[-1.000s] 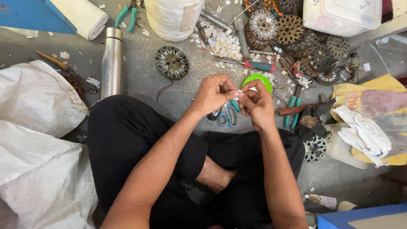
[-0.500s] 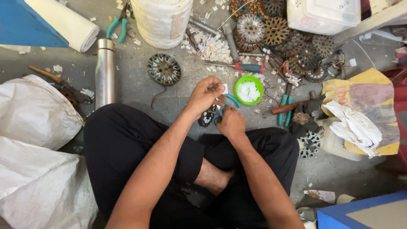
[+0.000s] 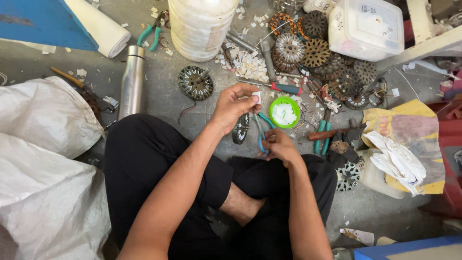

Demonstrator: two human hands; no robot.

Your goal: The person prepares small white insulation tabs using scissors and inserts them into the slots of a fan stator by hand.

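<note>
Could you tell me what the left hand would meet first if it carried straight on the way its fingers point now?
Probably the green bowl: the left hand, pinching a small white piece, points rightward, and the bowl lies just beyond its fingertips. Height above the floor is unclear.

Soft, even daylight, faint shadows, sharp focus throughout, with slight wide-angle bending at the edges.

Steel flask laid left of stator core, bowl of paper slips set right of it, bucket placed behind, sacks heaped far left
</note>
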